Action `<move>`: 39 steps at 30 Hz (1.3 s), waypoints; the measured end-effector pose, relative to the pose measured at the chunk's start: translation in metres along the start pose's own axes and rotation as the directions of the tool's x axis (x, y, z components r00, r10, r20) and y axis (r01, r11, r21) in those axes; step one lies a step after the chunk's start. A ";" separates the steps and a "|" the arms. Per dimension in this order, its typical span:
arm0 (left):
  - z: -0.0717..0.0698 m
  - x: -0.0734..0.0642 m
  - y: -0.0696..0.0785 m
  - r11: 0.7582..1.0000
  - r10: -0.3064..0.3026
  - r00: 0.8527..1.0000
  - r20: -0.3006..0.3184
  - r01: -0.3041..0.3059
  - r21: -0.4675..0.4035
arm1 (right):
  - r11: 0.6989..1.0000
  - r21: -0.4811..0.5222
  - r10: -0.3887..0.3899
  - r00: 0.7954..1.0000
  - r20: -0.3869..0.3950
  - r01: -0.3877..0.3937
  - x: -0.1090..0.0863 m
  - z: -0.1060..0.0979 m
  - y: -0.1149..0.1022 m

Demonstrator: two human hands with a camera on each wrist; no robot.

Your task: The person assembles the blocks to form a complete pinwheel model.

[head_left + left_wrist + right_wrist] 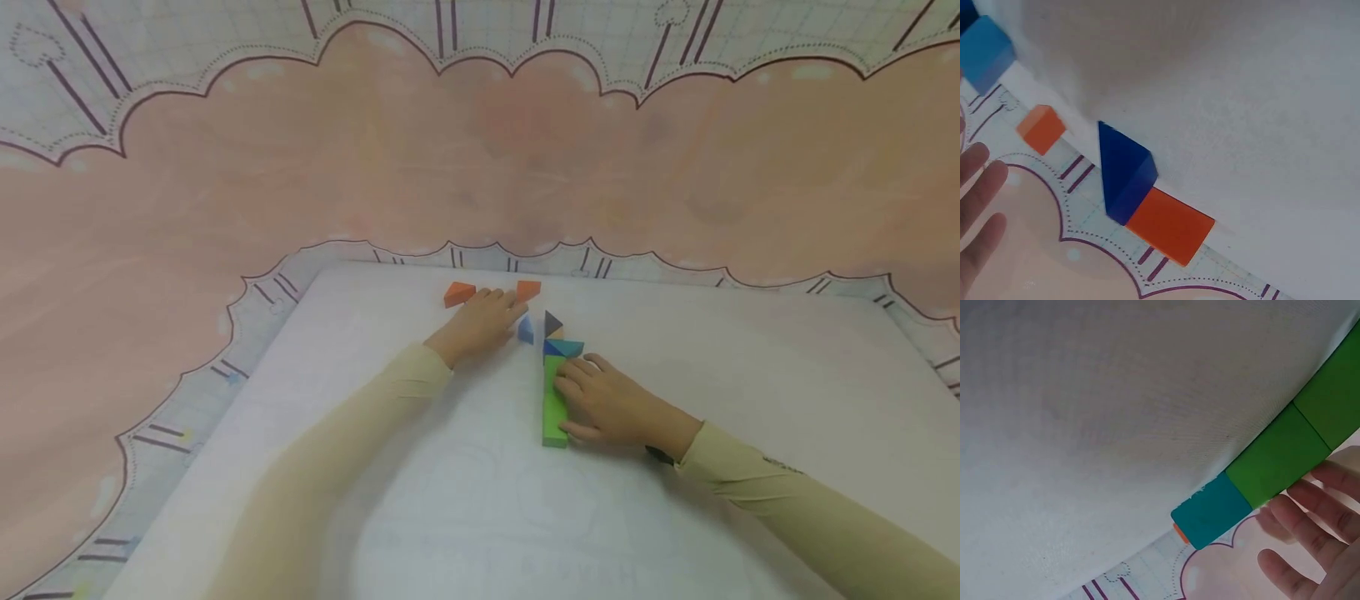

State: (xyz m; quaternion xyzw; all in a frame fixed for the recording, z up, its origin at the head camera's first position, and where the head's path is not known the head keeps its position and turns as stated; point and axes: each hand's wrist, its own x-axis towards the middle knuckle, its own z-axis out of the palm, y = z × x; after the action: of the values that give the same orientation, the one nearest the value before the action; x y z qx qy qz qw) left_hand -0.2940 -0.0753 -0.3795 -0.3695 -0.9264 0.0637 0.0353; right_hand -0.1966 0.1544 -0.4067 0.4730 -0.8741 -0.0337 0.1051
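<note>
Two green blocks [1280, 456] lie end to end, making the long green strip seen in the head view. My right hand [611, 400] rests along the strip's right side, fingers loosely bent and fingertips at its edge. A teal block [1212, 510] continues the row at the far end, beside blue pieces. Fingers spread, my left hand [483, 325] reaches over the cloth between two orange blocks [460, 293] and close to a light blue block [526, 330]. In the left wrist view, a dark blue triangular block [1127, 170] touches an orange block [1171, 226]; left fingertips show at the edge.
A dark triangular piece [552, 322] stands just beyond the teal end of the row. White cloth [450, 500] covers the surface, with a scalloped pink border [480, 167] along the back and left. A small dark thing [659, 455] shows beneath the right wrist.
</note>
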 end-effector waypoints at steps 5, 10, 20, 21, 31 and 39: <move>0.008 0.013 -0.002 0.999 -0.039 0.999 0.028 0.038 0.010 | 1.000 0.001 -0.005 1.000 -0.011 0.005 0.001 0.000 -0.001; 0.015 0.024 0.002 0.998 -0.062 0.998 0.011 0.062 0.026 | 1.000 -0.005 -0.012 0.999 -0.030 0.012 0.000 0.000 -0.001; 0.017 0.026 0.004 1.000 -0.009 0.998 0.065 0.010 -0.007 | 1.000 -0.007 -0.012 0.999 -0.030 0.011 -0.001 0.000 -0.001; 0.016 0.026 0.004 1.000 -0.004 0.997 0.071 0.005 -0.016 | 1.000 -0.007 -0.012 0.999 -0.031 0.011 0.000 0.000 -0.001; 0.019 0.021 0.000 0.998 0.034 0.995 0.099 -0.029 -0.051 | 1.000 -0.016 -0.020 0.999 -0.047 0.019 0.000 0.000 -0.001; 0.017 0.020 0.007 0.999 0.026 0.995 0.094 -0.022 -0.039 | 1.000 -0.009 -0.013 1.000 -0.027 0.013 0.000 -0.001 -0.002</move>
State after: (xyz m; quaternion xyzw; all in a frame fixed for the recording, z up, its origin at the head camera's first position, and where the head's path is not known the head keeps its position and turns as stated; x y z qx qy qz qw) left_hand -0.3057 -0.0582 -0.3964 -0.3779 -0.9235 0.0638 -0.0163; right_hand -0.1951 0.1534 -0.4061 0.4785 -0.8694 -0.0317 0.1188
